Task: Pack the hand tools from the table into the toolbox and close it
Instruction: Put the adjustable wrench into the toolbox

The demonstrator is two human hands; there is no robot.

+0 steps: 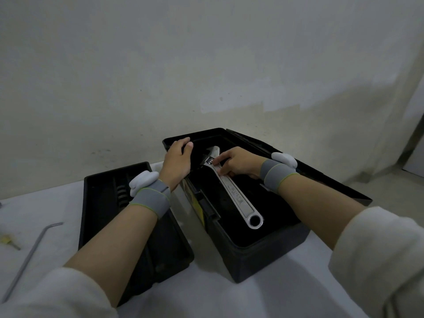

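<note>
Cream sleeves [378, 260] — grey wristbands [150, 199] (green-edged), white pods.

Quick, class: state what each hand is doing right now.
Left hand: closed on the black plastic toolbox's far rim.
Right hand: holding the silver adjustable wrench.

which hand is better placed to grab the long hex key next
Left, likely. The hex key lies on the table's left side, nearer the left hand, which grips only the toolbox rim. The right hand is holding the wrench.
</note>
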